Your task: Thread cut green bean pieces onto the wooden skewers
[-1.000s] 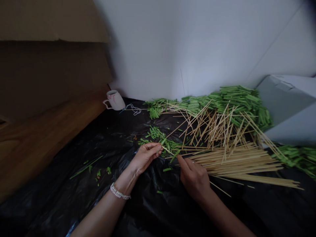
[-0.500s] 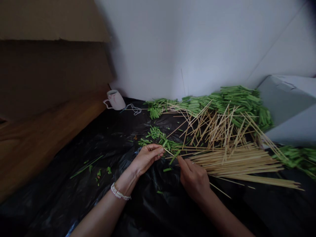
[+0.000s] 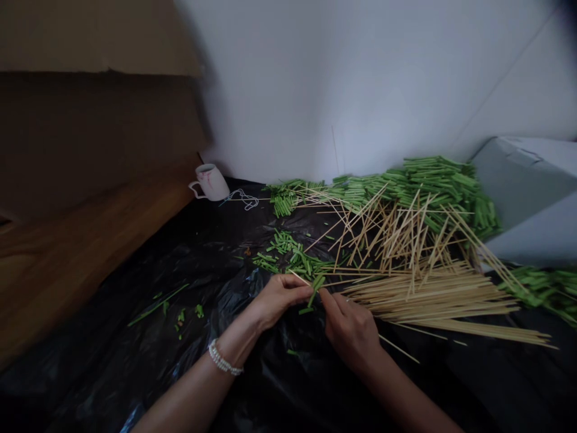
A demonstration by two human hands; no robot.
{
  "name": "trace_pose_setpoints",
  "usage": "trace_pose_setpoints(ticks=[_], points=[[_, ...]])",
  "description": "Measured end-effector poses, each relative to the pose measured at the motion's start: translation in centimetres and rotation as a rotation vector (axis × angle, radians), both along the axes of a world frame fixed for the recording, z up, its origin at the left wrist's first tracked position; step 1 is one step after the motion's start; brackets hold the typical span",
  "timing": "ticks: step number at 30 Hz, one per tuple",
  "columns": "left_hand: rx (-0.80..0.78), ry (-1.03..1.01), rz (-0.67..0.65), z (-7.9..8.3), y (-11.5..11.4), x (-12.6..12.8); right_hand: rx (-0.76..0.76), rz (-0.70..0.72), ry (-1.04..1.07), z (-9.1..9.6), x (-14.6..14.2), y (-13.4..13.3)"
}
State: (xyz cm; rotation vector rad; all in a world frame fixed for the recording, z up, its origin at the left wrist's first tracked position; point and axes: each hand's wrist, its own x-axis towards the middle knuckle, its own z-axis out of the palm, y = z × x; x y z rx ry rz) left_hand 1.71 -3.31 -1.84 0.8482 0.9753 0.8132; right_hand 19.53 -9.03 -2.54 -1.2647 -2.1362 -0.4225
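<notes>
My right hand (image 3: 351, 325) is closed around a thin wooden skewer (image 3: 400, 350), whose lower end sticks out behind the hand toward the right. Ahead of its fingers, a short cut green stalk (image 3: 318, 282) sits crosswise on the skewer. My left hand (image 3: 282, 297), wearing a beaded bracelet (image 3: 223, 359), pinches at the green stalk with thumb and fingers. Past the left fingers the pale skewer tip points to the upper left. Another cut green piece (image 3: 306, 311) lies just below the fingertips. Beyond the hands is a small loose heap of cut green stalks (image 3: 293, 252).
Black plastic sheeting (image 3: 180, 361) covers the surface. Bare skewers (image 3: 433, 294) lie bundled at the right, with skewered green stalks (image 3: 442, 180) piled behind. A mug (image 3: 211, 182) and white cord (image 3: 246, 198) stand back left, near a cardboard box (image 3: 99, 120). A grey-white box (image 3: 523, 186) is at right.
My left hand has moved right and slightly down, from the skewer's tip to the green stalk beside my right fingers. The tip now shows beyond the left fingers. My right hand has shifted slightly left.
</notes>
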Motion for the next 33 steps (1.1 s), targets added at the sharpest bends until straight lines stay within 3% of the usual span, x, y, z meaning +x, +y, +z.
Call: trace_pose_setpoints(ticks=[4,7,10,15,19,21,24,28,31,33], points=[[0.034,0.004,0.001,-0.5,-0.5,0.7,0.040,-0.002,0.001,0.1,0.0,0.1],[0.008,-0.030,-0.009,0.1,-0.4,0.6,0.060,-0.024,-0.023,0.1,0.3,0.3],[0.025,-0.039,-0.012,1.5,0.1,-0.3,0.074,-0.058,-0.043,0.0,0.8,0.6],[0.101,0.057,0.115,5.1,1.0,-4.1,0.093,-0.071,-0.057,-0.2,1.0,0.8],[0.264,0.263,0.116,6.6,3.0,-7.3,0.085,-0.057,-0.069,-0.5,1.0,0.7],[0.423,0.515,0.087,6.1,4.9,-8.1,0.084,-0.044,-0.077,-0.6,1.0,0.6],[0.738,0.944,0.031,4.0,8.3,-7.9,0.083,-0.045,-0.080,-0.8,1.0,0.7],[1.052,1.191,-0.200,1.4,12.0,-6.7,0.083,-0.046,-0.077,-1.0,1.1,0.9],[1.117,1.293,-0.433,1.1,13.5,-6.3,0.074,-0.041,-0.071,-1.0,1.2,0.9],[1.107,1.357,-0.513,1.5,14.0,-6.2,0.054,-0.046,-0.076,-0.9,1.2,0.9]])
